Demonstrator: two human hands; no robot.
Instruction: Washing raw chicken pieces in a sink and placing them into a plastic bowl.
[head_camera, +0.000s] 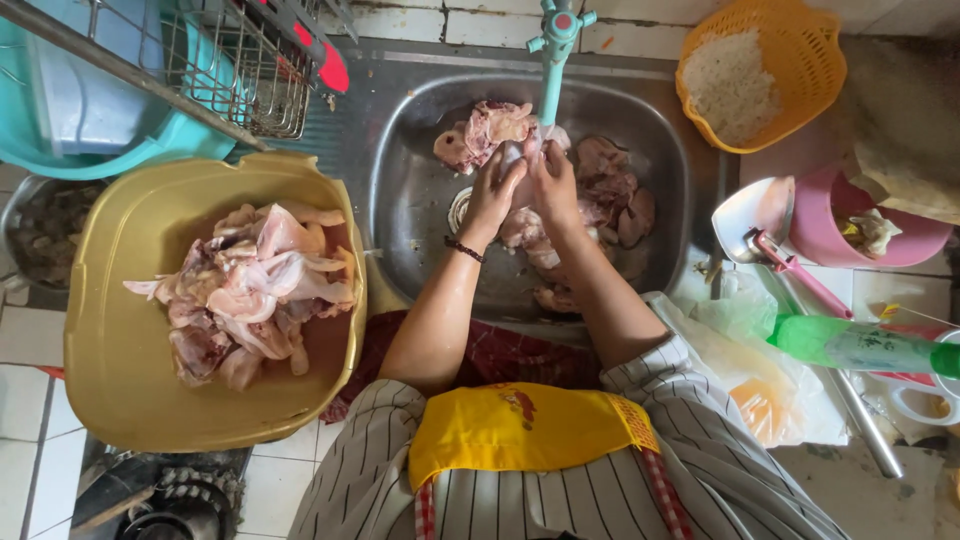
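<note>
Both hands (522, 180) grip a chicken piece (520, 155) under the tap (553, 50), fingers largely hiding it

The pale raw chicken piece (522, 150) is mostly hidden between the left hand (492, 195) and right hand (553, 185), and the teal plastic tub (60, 120) is cut off by the top-left edge

The person wears a pale shirt with thin dark vertical stripes, its short sleeves ending above the elbows. A yellow bib-like cloth, red-checked along its trim, lies over the chest at six o'clock. A dark beaded bracelet (465, 250) circles the left wrist.
</note>
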